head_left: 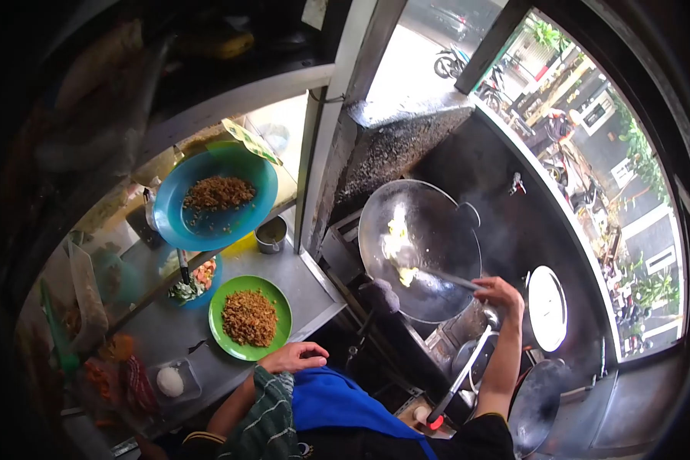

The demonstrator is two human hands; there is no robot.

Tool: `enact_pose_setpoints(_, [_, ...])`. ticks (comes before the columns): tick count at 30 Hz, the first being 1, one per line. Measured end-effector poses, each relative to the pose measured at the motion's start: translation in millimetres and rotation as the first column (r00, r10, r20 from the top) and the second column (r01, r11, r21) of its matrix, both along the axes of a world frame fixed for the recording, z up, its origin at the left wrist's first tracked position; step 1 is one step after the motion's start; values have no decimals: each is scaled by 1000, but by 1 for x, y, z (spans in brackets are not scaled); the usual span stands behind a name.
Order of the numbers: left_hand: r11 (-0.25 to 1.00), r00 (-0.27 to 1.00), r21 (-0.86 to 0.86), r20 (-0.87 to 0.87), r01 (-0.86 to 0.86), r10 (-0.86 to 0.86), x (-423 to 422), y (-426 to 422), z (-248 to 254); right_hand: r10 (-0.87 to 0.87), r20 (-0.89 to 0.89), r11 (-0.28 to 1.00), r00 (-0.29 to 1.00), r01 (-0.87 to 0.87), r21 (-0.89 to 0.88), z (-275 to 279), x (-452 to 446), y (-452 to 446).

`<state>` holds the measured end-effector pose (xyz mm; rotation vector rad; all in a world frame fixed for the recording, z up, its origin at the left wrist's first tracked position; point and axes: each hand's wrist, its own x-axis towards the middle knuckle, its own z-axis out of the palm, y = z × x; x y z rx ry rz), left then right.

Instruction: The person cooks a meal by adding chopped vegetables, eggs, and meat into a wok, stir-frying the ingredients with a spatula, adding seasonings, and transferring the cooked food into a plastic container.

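Hazy dark panel [475, 165] at 1 o'clock. Yellow food [407, 275] in wok [454, 230], approx its 7–10; R hand [502, 297] grips spatula [451, 278], L hand [296, 358] empty, half-curled nr green plate [285, 313], 11 o'clock. Poss. probs: food scorches if stirring lags; plate tips if L hand bumps it.

A metal counter [311, 289] is spreading beside the left fingers [313, 350]. Nearest them, a green plate [241, 353] is lying; farther off, a metal cup [271, 248] is standing.
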<state>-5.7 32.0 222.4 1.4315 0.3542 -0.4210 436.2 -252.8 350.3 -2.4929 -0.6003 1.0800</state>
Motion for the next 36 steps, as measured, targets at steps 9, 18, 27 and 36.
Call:
enact_pose_setpoints(9, [982, 983, -112, 84, -151, 161, -1, 11, -8, -90, 514, 953, 853, -77, 294, -55, -23, 11])
enact_pose_setpoints(18, [976, 975, -81, 76, -201, 207, -8, 14, -9, 231, 679, 970, 697, -113, -214, 34, -22, 5])
enact_pose_setpoints(27, [983, 983, -93, 79, -158, 166, 1, 10, -10, 0, 115, 991, 993, -15, 134, -22, -1, -11])
enact_pose_setpoints(36, [972, 968, -74, 100, -224, 231, -3, 15, -8, 4, 326, 984, 946, 55, -172, 26, -13, 9])
